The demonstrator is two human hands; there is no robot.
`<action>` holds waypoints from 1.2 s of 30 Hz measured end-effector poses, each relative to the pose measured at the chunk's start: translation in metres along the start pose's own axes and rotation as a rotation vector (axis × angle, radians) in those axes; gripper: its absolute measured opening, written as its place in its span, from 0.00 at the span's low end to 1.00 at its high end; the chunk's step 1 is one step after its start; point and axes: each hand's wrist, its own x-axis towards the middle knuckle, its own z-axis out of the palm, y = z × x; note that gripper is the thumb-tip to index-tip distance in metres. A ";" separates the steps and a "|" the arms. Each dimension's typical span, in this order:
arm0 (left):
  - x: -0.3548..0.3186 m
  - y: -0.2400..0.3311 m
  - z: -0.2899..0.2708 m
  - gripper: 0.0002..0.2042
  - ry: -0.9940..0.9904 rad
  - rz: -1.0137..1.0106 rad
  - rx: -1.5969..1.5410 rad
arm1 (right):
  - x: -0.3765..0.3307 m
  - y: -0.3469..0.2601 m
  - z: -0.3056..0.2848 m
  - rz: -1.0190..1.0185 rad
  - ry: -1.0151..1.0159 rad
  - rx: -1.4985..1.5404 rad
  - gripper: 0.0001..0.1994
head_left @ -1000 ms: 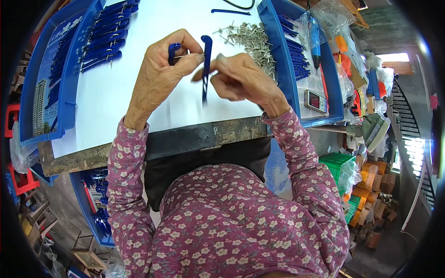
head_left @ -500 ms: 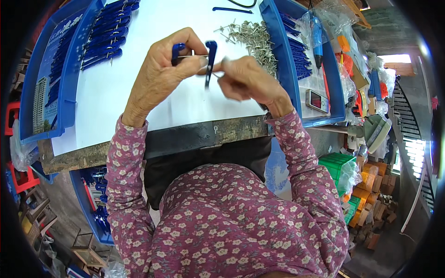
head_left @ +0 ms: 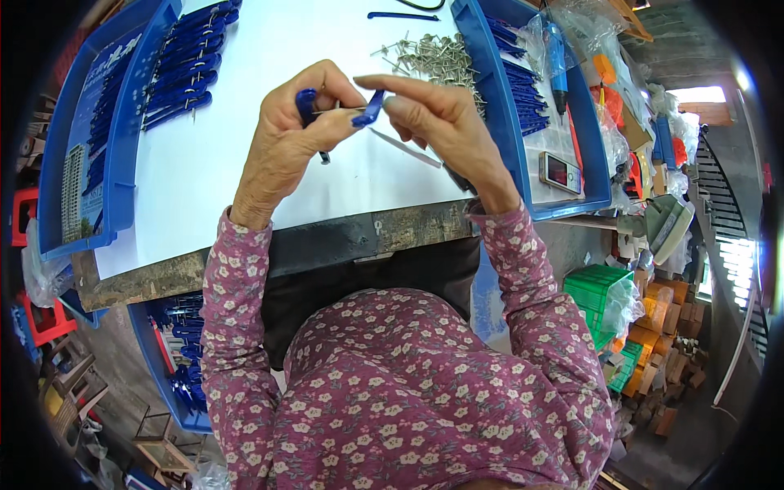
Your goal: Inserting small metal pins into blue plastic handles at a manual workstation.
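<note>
Pinching blue pieces (head_left: 370, 111) with nearly closed fingers of the left hand (head_left: 282, 135)
Holding the right hand (head_left: 456, 126) partly open at their three o'clock, with grip impossible to tell

The left grip (head_left: 282, 135) partly hides a blue piece (head_left: 305, 100); the upper edge crops a black cable (head_left: 425, 8).

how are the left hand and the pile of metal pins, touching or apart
Apart: the head view shows white paper between the left hand and the pile of metal pins.

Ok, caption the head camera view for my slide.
Left hand holding blue parts, right hand close by, over a white surface near metal pins.
</note>
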 end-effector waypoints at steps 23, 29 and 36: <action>-0.014 -0.056 0.008 0.05 -0.144 -0.121 -1.203 | -0.027 -0.009 0.049 -0.372 0.134 -0.761 0.12; -0.017 -0.053 0.007 0.04 -0.028 -0.230 -1.064 | -0.026 -0.008 0.048 -0.206 0.154 -0.667 0.11; -0.015 -0.032 0.009 0.12 -0.109 -0.411 -0.900 | -0.027 0.010 0.025 0.078 0.245 -0.079 0.11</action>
